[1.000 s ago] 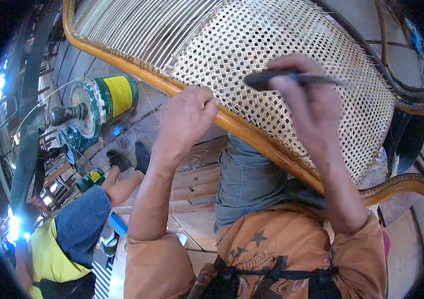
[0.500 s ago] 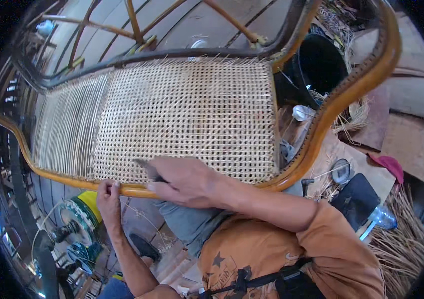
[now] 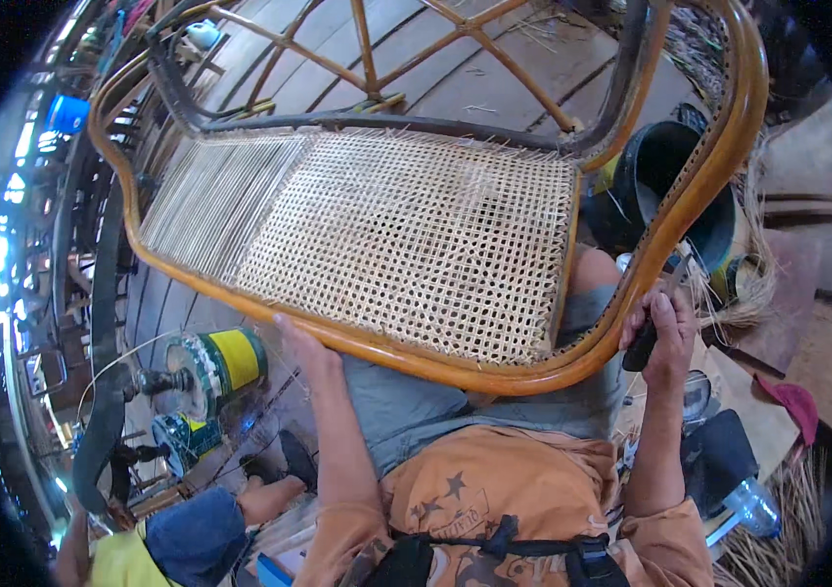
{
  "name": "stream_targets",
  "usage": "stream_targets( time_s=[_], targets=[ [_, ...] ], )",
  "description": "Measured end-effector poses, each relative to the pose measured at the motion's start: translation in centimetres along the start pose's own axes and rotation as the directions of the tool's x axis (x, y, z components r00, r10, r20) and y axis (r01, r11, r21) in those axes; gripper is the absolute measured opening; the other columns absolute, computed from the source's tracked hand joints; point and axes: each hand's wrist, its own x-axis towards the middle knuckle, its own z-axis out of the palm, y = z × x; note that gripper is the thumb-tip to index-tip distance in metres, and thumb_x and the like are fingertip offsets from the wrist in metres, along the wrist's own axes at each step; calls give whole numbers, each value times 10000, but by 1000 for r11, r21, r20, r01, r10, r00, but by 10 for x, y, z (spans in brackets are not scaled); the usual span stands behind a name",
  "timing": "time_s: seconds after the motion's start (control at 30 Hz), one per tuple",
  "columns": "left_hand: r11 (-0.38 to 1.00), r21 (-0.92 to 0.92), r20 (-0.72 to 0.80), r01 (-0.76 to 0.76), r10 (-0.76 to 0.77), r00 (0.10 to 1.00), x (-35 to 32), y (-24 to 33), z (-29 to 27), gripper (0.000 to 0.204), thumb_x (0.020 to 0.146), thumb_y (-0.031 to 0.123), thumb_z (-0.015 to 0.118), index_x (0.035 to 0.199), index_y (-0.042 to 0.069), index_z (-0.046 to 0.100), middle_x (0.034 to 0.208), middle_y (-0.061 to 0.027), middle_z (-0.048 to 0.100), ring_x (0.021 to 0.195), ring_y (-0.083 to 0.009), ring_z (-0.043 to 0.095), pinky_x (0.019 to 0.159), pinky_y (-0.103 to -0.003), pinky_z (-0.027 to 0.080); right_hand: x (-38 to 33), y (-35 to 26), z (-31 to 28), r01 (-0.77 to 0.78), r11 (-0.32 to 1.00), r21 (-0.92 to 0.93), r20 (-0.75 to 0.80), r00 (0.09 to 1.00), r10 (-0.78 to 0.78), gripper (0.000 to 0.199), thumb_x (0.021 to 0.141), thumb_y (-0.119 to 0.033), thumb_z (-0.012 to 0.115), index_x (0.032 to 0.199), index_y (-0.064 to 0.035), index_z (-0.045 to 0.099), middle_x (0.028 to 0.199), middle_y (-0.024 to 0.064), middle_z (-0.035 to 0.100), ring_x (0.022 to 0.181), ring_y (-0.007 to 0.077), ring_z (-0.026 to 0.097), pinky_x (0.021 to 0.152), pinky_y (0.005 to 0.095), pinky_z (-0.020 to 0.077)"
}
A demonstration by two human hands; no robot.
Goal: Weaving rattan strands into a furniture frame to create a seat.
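Observation:
Across my lap lies a rattan seat frame (image 3: 416, 370) with glossy brown curved rails. Inside it is a woven cane panel (image 3: 416, 235), with a stretch of unwoven parallel strands (image 3: 220, 196) at its left end. My left hand (image 3: 313, 354) is closed at the front rail, its fingers partly hidden by it. My right hand (image 3: 668, 338), closed, holds a knife (image 3: 641, 347) with a black handle beside the right curved rail. The knife's blade points up and away from me.
A dark bucket (image 3: 655, 171) stands behind the right rail. Green-and-yellow cans (image 3: 230, 367) are at the left. A person in blue shorts (image 3: 196, 528) sits at lower left. Cane bundles (image 3: 797, 499), a clear bottle (image 3: 753, 507) and a pink cloth (image 3: 792, 406) lie at right.
My right hand has moved from the front rail to the right curved rail with the knife. My left hand has shifted along the front rail; the frame now sits further right and tilted.

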Motion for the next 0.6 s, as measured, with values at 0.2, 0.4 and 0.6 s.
stream_targets(
  time_s=[0.2, 0.4, 0.6],
  targets=[
    [998, 48, -40, 43, -41, 998, 33, -19, -22, 490, 922, 368, 388, 1214, -25, 404, 1125, -130, 499, 991, -268, 514, 871, -397, 438, -14, 40, -24, -252, 968, 15, 334, 914, 233, 267, 909, -273, 452, 849, -17, 500, 621, 42, 502, 497, 124, 487, 438, 242, 408],
    [976, 44, 31, 211, -213, 977, 68, -13, -36, 435, 924, 335, 406, 1197, -4, 413, 1103, -148, 516, 985, -283, 531, 872, -412, 450, -39, 47, -13, -340, 940, 28, 476, 832, 287, 314, 906, -317, 454, 846, -13, 501, 634, 51, 503, 515, 124, 489, 467, 231, 406],
    [866, 498, 78, -48, 10, 997, 40, -11, -54, 362, 904, 225, 434, 1159, -32, 447, 1111, -154, 511, 977, -268, 525, 881, -343, 415, -45, 47, 1, -292, 951, -102, 412, 858, 308, 297, 917, -285, 444, 823, -11, 512, 670, 53, 516, 539, 112, 490, 482, 219, 395]
  ],
)
